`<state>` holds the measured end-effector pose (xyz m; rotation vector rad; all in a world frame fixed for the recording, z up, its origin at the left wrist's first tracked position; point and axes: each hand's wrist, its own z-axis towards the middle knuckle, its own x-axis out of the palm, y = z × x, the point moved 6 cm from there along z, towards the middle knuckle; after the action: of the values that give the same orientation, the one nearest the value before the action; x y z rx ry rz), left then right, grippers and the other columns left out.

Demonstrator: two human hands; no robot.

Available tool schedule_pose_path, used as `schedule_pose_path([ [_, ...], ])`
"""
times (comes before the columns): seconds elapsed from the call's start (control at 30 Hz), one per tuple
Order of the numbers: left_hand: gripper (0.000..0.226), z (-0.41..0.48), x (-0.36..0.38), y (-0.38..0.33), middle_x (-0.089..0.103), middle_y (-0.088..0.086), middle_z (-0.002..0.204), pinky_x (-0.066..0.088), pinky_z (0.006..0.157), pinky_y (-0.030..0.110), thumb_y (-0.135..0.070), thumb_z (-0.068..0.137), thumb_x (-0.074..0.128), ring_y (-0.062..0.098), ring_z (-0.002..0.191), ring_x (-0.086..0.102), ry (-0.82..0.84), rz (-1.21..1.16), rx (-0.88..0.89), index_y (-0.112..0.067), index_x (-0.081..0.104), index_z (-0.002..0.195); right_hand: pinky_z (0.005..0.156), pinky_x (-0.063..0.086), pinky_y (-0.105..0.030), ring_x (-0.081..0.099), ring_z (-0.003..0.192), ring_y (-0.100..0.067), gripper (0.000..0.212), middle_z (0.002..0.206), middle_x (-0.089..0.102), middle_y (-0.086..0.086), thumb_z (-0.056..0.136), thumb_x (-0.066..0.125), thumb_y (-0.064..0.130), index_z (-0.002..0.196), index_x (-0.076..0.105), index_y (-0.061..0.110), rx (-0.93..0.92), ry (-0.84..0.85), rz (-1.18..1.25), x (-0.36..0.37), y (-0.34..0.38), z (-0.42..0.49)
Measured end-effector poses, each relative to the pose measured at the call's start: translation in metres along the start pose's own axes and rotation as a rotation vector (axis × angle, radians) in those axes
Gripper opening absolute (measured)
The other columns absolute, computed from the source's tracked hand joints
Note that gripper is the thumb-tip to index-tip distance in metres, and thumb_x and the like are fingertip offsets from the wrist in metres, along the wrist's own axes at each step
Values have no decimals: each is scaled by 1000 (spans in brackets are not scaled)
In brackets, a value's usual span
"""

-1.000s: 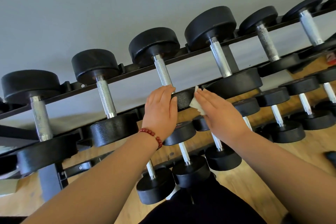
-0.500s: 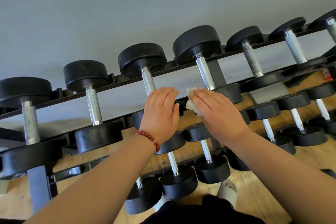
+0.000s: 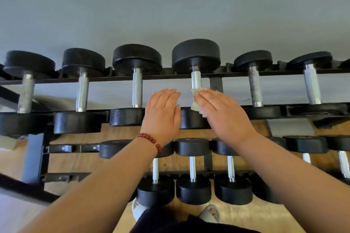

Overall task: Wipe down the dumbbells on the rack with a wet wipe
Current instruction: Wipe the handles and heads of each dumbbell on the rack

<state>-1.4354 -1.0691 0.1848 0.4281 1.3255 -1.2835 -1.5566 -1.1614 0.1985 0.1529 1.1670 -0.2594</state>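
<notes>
Both hands are up at the top tier of the rack (image 3: 106,79). Right hand (image 3: 225,117), fingers straight, presses the wet wipe (image 3: 197,104) onto the near end of the handle of the fourth dumbbell (image 3: 196,56) from the left. Left hand (image 3: 162,115), flat, with a red bead bracelet (image 3: 151,141), sits just left of it; contact unclear. Smaller dumbbells (image 3: 192,146) are on the nearer lower tier.

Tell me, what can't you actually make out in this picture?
Head view only.
- Wet wipe: mostly under the right hand; only crumpled edges show.
- Fourth top-row dumbbell: near head largely covered by both hands.
- Left hand: palm faces away, so what it touches is unseen.
- Rack: right end cut off by the frame edge.
</notes>
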Motion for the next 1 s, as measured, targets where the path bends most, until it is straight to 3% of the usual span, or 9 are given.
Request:
schedule_pose_path([
  [0.17,49,5,7,-6,59,11,131,32,113,52,-30,94,31,31,128,49,26,28,-30,-6,59,127,98,45,-44,58,121,-33,53,131,60,-17,79,53,5,132,57,3,-9,33,79,6,-16,5],
  [0.43,55,30,18,7,54,8,138,21,118,44,-35,94,25,27,134,43,107,20,-17,-10,55,132,94,49,-44,58,121,-33,50,131,61,-16,85,35,9,129,60,2,-4,51,87,23,-36,21],
  [0.5,57,36,23,8,53,7,139,19,118,41,-37,93,23,25,135,40,128,2,-9,-11,54,133,95,48,-46,58,121,-34,49,131,60,-17,81,47,1,128,60,2,-3,49,82,25,-43,25],
  [0.63,56,42,31,7,53,6,138,22,118,43,-37,94,23,25,135,41,138,-29,-3,-12,55,132,97,46,-49,56,123,-35,68,135,57,-17,69,71,-12,133,56,3,17,98,110,36,-59,34],
  [0.8,57,42,40,6,54,5,137,24,118,43,-37,94,22,24,134,41,108,-72,-89,-11,55,132,104,41,-50,50,131,-34,59,140,53,-17,79,62,-8,136,52,3,-111,143,157,57,-71,53],
  [0.9,59,41,44,1,52,3,138,24,117,40,-40,94,19,21,135,40,100,-99,-169,-11,54,133,107,38,-48,47,133,-32,64,143,50,-15,78,68,-10,138,52,5,-167,170,172,71,-79,66],
  [1.0,56,39,48,-5,53,2,137,28,114,36,-40,95,22,18,131,39,48,-169,-282,-12,54,132,108,39,-51,36,140,-27,63,149,43,-12,83,61,-10,142,47,7,-224,228,254,86,-82,70],
])
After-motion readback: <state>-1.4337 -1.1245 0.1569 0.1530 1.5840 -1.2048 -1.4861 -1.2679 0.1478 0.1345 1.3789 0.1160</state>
